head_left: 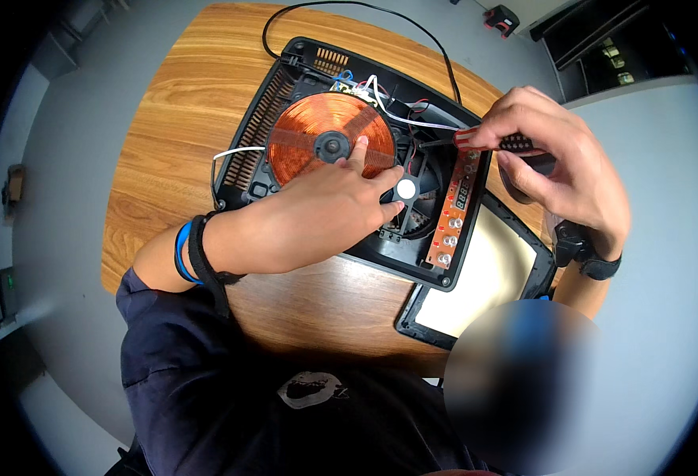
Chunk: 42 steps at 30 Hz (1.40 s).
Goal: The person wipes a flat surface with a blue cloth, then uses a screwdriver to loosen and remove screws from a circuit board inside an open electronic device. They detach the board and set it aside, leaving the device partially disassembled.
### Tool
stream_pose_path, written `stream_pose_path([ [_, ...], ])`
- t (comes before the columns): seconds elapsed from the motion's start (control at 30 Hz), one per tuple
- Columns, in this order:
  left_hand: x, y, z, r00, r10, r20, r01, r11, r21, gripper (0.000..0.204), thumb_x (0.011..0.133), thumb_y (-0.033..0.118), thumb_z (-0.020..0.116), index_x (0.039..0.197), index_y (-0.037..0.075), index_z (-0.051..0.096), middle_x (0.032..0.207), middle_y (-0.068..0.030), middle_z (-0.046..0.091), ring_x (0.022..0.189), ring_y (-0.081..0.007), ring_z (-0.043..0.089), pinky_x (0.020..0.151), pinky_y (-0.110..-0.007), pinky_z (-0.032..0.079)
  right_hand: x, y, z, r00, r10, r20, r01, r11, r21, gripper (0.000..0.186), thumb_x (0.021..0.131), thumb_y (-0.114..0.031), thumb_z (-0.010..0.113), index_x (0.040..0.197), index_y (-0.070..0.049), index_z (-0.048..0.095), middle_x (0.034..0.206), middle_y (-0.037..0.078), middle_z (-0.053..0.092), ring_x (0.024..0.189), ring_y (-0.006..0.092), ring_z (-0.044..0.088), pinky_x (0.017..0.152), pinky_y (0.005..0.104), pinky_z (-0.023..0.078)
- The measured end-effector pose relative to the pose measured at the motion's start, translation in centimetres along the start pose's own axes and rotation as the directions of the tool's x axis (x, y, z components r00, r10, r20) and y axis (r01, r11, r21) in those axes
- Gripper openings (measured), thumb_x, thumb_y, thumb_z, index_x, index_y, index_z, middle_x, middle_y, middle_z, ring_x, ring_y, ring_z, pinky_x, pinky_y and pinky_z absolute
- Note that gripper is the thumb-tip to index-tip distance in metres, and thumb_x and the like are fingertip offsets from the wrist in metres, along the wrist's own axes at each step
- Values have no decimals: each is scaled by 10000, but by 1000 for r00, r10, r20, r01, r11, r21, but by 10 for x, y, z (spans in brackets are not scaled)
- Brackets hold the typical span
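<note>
The left hand [341, 208] lies over the copper coil [297, 131] and fan [426, 178], fingers spread wide; the right hand [583, 155] grips a red-and-black screwdriver [466, 140] in narrowed fingers, its shaft directed into the appliance housing [424, 273]. That housing, black, slotted and open-topped, sits askew on the wood-grain table [158, 159], overlapping a pale-faced panel [488, 266], with an orange circuit board [453, 213] along its right wall. Farther off, white wires [436, 124] cross the interior and a black cord [432, 41] loops beyond.
</note>
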<state>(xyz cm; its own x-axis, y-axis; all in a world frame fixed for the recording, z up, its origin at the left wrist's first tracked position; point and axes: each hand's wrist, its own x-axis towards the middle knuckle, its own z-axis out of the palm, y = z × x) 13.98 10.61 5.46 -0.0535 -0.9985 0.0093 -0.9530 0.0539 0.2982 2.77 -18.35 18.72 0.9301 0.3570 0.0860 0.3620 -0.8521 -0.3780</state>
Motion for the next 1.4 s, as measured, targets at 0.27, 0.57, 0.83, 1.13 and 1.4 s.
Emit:
stream_pose_path([
  [0.27, 0, -1, -1, 1000, 2, 3, -2, 1000, 2, 441, 1109, 156, 737, 1542, 73, 759, 1730, -214, 561, 1543, -682, 511, 1172, -577, 613, 7, -18, 15, 837, 506, -207, -547, 769, -330, 454, 1142, -501, 726, 1250, -64, 785, 793, 188, 771, 820, 409, 800, 758, 490, 620],
  [0.57, -1, -1, 0, 1000, 1, 10, -1, 999, 42, 452, 1102, 180, 756, 1542, 80, 759, 1753, -208, 539, 1542, -657, 531, 1105, -552, 650, 5, 4, 15, 993, 2, -115, 11, 994, 108, 174, 1044, -74, 842, 1202, -34, 784, 1247, 149, 700, 1073, 360, 780, 863, 445, 652],
  [0.83, -1, -3, 3, 1000, 20, -9, -20, 998, 60, 456, 1095, 192, 776, 1537, 82, 762, 1746, -222, 546, 1525, -657, 551, 1071, -541, 668, 2, 11, 12, 938, 270, -220, -342, 828, -444, 346, 1154, -364, 732, 1136, -21, 773, 1001, 182, 778, 921, 364, 802, 801, 432, 659],
  [1.13, 0, -2, 2, 1000, 15, -11, -14, 999, 30, 452, 1100, 189, 771, 1538, 77, 761, 1728, -220, 563, 1536, -677, 527, 1128, -550, 643, -9, 23, 17, 953, 122, -276, -178, 966, -187, 343, 1093, -286, 819, 1310, -27, 761, 1183, 177, 776, 1039, 336, 814, 833, 436, 663],
  [1.4, 2, 1, -3, 1000, 1, 20, -2, 1000, 27, 445, 1106, 183, 757, 1538, 76, 759, 1748, -215, 544, 1546, -661, 527, 1090, -542, 662, -20, 2, 21, 967, 187, -174, -248, 856, -453, 213, 1024, -238, 863, 1117, -55, 805, 1061, 116, 746, 903, 372, 755, 797, 449, 618],
])
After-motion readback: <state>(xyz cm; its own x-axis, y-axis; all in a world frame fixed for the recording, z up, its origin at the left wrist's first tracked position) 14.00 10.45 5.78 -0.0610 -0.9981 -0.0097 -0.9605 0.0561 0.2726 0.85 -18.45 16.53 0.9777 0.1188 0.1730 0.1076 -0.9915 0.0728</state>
